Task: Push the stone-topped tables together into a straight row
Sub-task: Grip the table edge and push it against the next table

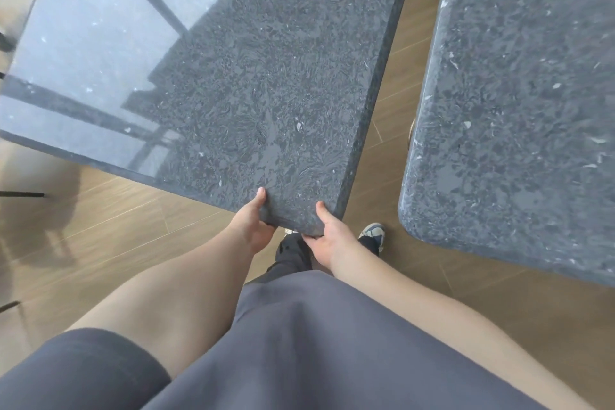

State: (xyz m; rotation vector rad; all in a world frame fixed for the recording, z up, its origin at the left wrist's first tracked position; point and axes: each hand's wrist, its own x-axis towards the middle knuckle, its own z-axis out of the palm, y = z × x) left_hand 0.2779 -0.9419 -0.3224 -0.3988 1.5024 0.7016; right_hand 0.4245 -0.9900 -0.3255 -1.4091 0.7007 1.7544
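A dark speckled stone-topped table (pixel 253 83) fills the upper left and middle of the head view, its near corner pointing at me. My left hand (pixel 253 223) grips the near edge just left of that corner, thumb on top and fingers underneath. My right hand (pixel 327 236) grips the corner itself in the same way. A second stone-topped table (pixel 519 103) stands to the right. A tapering strip of floor separates the two tops, and their facing edges are not parallel.
Wood-plank floor (pixel 382 110) shows in the gap and around me. My feet in shoes (pixel 372 233) stand under the held corner. Thin black chair or table legs (pixel 23 194) reach in at the left edge.
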